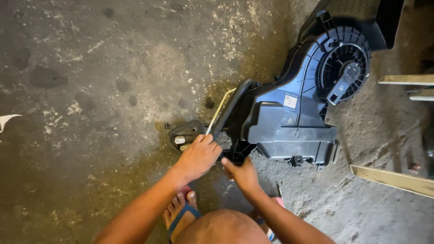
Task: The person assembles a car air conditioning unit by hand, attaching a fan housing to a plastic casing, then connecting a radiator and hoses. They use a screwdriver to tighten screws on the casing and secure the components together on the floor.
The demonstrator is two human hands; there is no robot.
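A large black plastic blower housing [294, 122] with a round fan grille [343, 63] lies on the stained concrete floor. My left hand [198, 156] grips the lower end of a black curved frame bar [230, 106] at the housing's left side, beside a small black motor part [183, 135]. My right hand [242, 174] holds a black bracket under the housing's lower left corner. A thin pale strip [220, 108] runs along the bar.
My foot in a blue sandal [178, 212] and my knee [221, 228] are at the bottom. Pale wooden planks [391, 178] lie at the right, with more boards [407, 80] above them. A white scrap [7, 119] shows at the left edge.
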